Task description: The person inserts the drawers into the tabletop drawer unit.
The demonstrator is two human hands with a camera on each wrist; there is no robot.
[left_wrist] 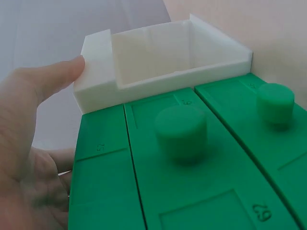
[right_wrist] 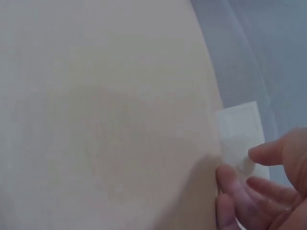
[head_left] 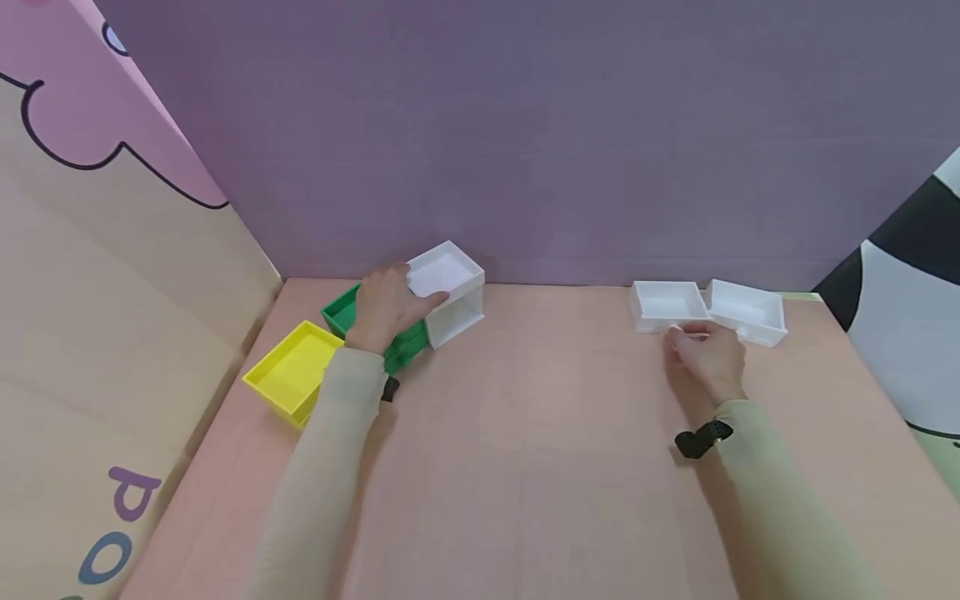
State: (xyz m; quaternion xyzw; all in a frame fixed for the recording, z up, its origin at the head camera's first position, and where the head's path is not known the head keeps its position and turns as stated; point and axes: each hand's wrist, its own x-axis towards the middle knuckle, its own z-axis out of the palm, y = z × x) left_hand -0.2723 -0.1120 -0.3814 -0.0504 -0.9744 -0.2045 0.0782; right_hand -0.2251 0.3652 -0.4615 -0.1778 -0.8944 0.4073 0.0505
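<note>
My left hand (head_left: pixel 392 307) grips the end of a white box (head_left: pixel 454 321) at the left back, its thumb on the near side. In the left wrist view, that white box (left_wrist: pixel 98 62) shows an open compartment and stands against green drawer fronts (left_wrist: pixel 103 167) with round knobs. The green drawer unit (head_left: pixel 341 312) is partly hidden under my hand and sleeve. At the right back, my right hand (head_left: pixel 708 358) pinches the front of a small white drawer (head_left: pixel 670 304). In the right wrist view, thumb and fingers close around the knob on the white drawer (right_wrist: pixel 240 124).
A yellow open-topped box (head_left: pixel 296 375) sits left of my left forearm. Another white drawer (head_left: pixel 746 310) stands right beside the first, slightly angled. A purple-grey wall panel (head_left: pixel 540 167) rises directly behind the pink tabletop (head_left: pixel 525 467), with a beige panel (head_left: pixel 112 292) at the left.
</note>
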